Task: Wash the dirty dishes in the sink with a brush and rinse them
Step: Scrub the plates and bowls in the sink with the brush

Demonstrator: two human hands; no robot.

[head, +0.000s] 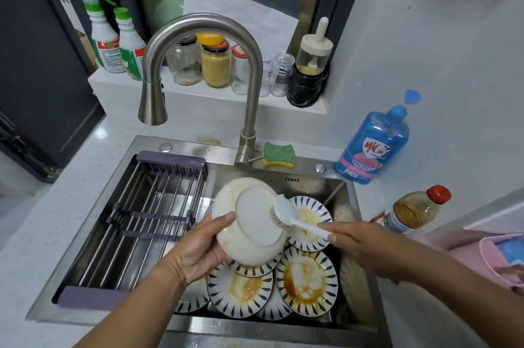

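Note:
My left hand (198, 248) grips a white plate (249, 225) by its lower left rim, held over the sink with its underside turned up toward me. My right hand (357, 242) holds the handle of a white dish brush (286, 213), whose bristled head touches the plate's right edge. Beneath them, several dirty plates (307, 281) with blue dash rims and brown sauce stains lie stacked in the steel sink (365, 310).
A drying rack (136, 223) spans the sink's left half. The faucet (195, 44) arches above, no water running. A green and yellow sponge (278, 154), a blue detergent bottle (374, 143) and a red-capped bottle (414, 211) stand to the right. Jars and spray bottles line the back ledge.

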